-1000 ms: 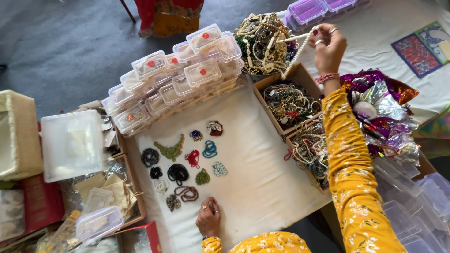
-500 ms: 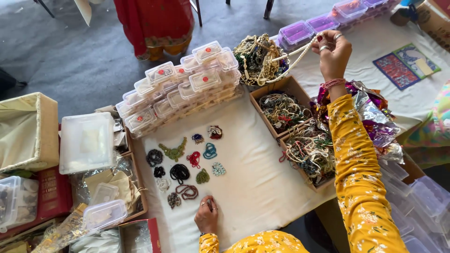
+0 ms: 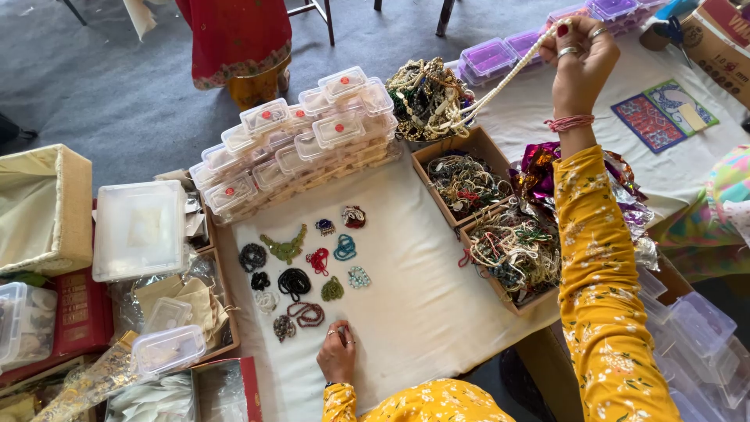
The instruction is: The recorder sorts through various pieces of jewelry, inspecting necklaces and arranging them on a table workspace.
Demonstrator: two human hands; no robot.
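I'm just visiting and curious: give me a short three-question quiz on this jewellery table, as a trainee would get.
1. True or false: the right hand lifts a cream beaded strand out of the tangled pile of beaded necklaces.
2. What does the left hand rest on?
A. white cloth
B. brown cardboard box of necklaces
C. purple plastic boxes
3. The small coiled necklaces lie beside a stack of clear plastic ____.

Key: 1 true; 2 A; 3 boxes.

Grey carpet floor (image 3: 117, 86); dark chair legs (image 3: 324, 16) at top; low table under white cloth (image 3: 422, 297); cream fabric box (image 3: 39, 207) at left; even daylight.
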